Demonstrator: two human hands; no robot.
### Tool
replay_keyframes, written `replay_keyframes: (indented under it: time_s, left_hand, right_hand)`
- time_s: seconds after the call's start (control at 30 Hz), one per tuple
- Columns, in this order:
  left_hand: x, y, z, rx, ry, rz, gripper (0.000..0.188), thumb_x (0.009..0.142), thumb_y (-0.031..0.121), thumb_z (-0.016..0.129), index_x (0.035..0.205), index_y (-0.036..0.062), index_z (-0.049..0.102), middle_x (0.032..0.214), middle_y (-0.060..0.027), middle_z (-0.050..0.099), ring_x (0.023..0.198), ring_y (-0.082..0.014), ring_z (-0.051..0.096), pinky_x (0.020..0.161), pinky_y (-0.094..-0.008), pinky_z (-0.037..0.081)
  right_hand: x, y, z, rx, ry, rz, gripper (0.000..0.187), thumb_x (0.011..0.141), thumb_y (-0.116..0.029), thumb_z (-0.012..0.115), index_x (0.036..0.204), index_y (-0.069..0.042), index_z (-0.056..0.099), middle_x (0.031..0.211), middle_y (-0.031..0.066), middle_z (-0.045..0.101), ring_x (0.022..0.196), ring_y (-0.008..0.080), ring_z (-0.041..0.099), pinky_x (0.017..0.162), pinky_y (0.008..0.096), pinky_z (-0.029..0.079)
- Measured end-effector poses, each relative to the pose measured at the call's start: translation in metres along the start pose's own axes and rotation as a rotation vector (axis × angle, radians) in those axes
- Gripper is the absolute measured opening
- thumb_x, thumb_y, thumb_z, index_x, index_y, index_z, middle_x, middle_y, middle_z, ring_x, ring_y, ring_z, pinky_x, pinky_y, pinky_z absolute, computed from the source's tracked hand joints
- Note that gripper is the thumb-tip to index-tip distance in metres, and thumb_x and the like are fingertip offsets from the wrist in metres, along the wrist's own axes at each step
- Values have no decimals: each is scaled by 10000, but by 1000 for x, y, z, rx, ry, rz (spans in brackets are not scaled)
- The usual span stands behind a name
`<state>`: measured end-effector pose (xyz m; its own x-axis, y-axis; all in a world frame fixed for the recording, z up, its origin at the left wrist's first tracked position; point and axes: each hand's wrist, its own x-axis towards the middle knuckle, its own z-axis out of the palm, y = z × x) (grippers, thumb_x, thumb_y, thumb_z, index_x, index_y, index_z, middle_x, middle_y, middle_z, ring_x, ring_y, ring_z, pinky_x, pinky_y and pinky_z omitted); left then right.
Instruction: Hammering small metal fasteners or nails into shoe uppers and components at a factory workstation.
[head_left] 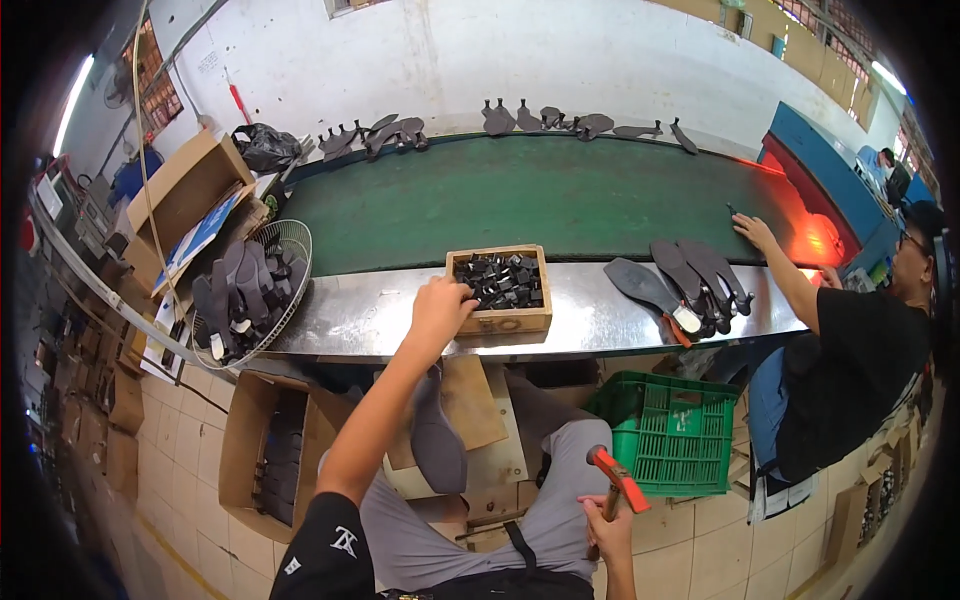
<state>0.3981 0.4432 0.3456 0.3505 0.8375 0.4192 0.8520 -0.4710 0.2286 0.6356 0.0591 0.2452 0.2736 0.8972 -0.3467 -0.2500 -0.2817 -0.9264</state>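
Note:
My left hand reaches over the left wall of a wooden box, its fingers curled at the small black blocks inside; what they pinch, if anything, is hidden. My right hand grips the handle of a hammer with an orange-red head, held above my right thigh. Between my knees, a dark grey shoe sole leans against a board. Right of the box, several dark soles with heels lie on the metal table edge, beside an orange-handled tool.
A green conveyor belt runs behind the table edge, with soles along its far side. At left stand a wire basket of soles and a cardboard box. A green crate sits at right, near a co-worker reaching onto the belt.

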Motion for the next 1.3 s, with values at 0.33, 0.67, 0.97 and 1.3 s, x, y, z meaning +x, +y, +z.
replay_keyframes:
  time_s: [0.33,0.67,0.97,1.3]
  left_hand:
    - [30,-15,22,-181,-239,-118,212,702,94,795,893,17,743,826,-193,711,804,-327,711,727,-400,563]
    - [-31,31,-66,-1115,-237,-360,223,839,108,762,1001,-33,702,843,-47,709,748,-109,635,700,-248,494]
    - [-150,96,-157,-1524,-80,-469,203,893,82,735,1073,-1,687,948,-57,714,765,-68,623,641,-199,465]
    - [-179,84,-191,-602,109,137,445,810,-25,733,1245,35,660,989,-95,652,788,-218,594,718,-318,505]
  right_hand:
    - [43,-30,42,-23,-132,-140,157,969,-142,641,1042,-17,702,566,-42,511,394,33,414,379,214,310]
    - [68,-105,84,61,-154,-425,189,966,-98,632,1123,3,664,896,120,742,412,16,420,389,180,323]
    - [36,-189,151,78,-372,-455,287,943,-126,689,1189,11,633,975,129,728,468,28,485,413,180,377]
    - [35,-163,166,-4,-537,-390,277,884,-72,751,1134,7,662,1135,87,682,940,130,662,783,250,554]
